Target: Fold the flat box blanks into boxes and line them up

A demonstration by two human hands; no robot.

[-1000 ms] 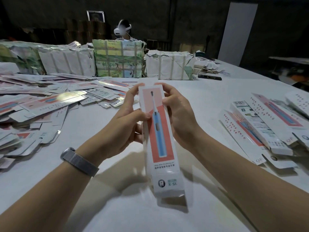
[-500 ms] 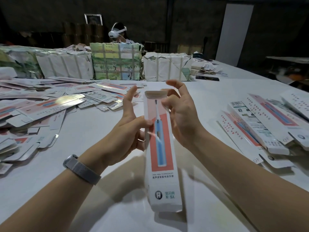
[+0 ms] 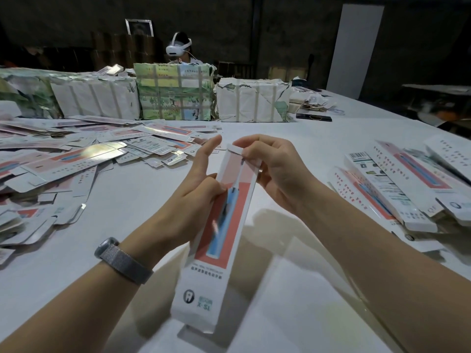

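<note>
I hold a long white box [image 3: 204, 284] printed with a red panel and a blue toothbrush, tilted with its far end up over the white table [image 3: 114, 225]. My left hand [image 3: 196, 189] grips its left side near the middle, thumb on the front, index finger stretched upward. My right hand [image 3: 275, 169] pinches the top flap at the far end. Flat box blanks [image 3: 76, 159] lie in a loose heap on the left. Folded boxes [image 3: 387, 189] lie side by side on the right.
Wrapped paper bundles [image 3: 173, 95] stand in a row along the back of the table. A person wearing a white headset [image 3: 178, 48] sits behind them. A dark flat phone [image 3: 314, 117] lies at the back right.
The box has tilted so its near end swings left. My right hand has closed onto the top flap, and my left hand has taken hold of the box's side.
</note>
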